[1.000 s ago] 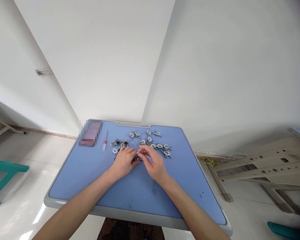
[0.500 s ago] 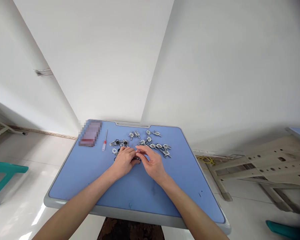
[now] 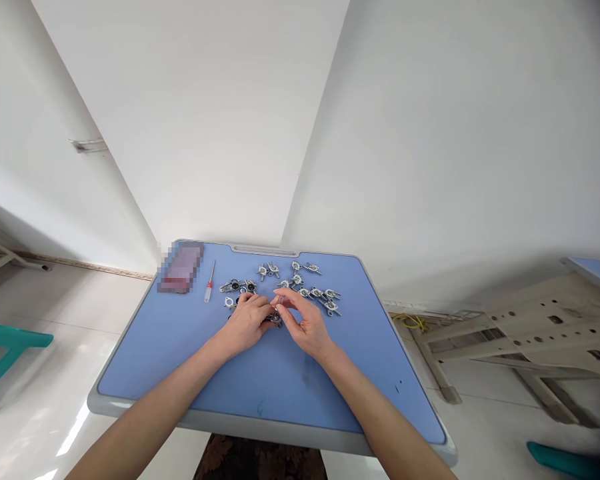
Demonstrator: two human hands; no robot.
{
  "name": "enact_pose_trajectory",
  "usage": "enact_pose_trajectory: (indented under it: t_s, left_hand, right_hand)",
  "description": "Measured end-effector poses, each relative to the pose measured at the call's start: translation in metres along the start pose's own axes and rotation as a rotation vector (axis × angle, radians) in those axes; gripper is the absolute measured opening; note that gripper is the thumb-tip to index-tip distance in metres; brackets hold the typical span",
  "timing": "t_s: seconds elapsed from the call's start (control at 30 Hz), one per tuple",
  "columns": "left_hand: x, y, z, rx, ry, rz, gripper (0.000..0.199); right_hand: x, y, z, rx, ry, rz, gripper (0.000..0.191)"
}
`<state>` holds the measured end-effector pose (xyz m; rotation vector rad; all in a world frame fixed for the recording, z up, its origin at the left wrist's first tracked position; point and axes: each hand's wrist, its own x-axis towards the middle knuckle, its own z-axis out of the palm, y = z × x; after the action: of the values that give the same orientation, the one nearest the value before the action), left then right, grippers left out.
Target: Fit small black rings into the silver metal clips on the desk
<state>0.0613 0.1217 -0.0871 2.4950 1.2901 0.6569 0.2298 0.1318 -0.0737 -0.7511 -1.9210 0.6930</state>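
Left forearm [image 3: 150, 413] and right forearm [image 3: 385, 423]: bare, slender, running out of frame at the bottom corners. Left hand [image 3: 247, 323] and right hand [image 3: 307, 327]: bare, fingers slim. At the lap, dark brown cloth [image 3: 260, 460], mottled pattern, detail blurred.

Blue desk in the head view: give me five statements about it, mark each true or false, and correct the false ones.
1. The left hand and right hand are close together around a small metal part above the blue desk. True.
2. The screwdriver has a green handle. False: its handle is red.
3. Most of the metal fittings lie farther up the desk than the hands. True.
4. A yellow cable lies on the desk. False: it lies on the floor, beyond the desk's right edge.
5. A blurred flat object lies near the desk's far left corner. True.
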Motion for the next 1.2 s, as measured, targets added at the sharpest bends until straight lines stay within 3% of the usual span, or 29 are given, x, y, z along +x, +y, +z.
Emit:
enact_pose_trajectory:
  t_s: [0.23,0.57,0.97,1.2]
  left_hand:
    - [0.001,0.000,0.000,-0.012,-0.018,0.009,0.007]
    - [0.001,-0.001,0.001,-0.039,-0.020,0.007,0.010]
    - [0.002,-0.004,0.004,-0.110,0.001,0.060,0.012]
    - [0.001,-0.002,0.003,-0.127,0.027,0.067,0.010]
  right_hand:
    - [0.002,0.000,0.002,-0.064,0.095,0.020,0.026]
    - [0.004,-0.007,-0.005,-0.020,-0.067,0.013,0.034]
    - [0.004,-0.013,-0.007,-0.114,-0.041,0.019,0.019]
    - [0.002,-0.011,-0.006,-0.193,-0.014,-0.067,0.028]
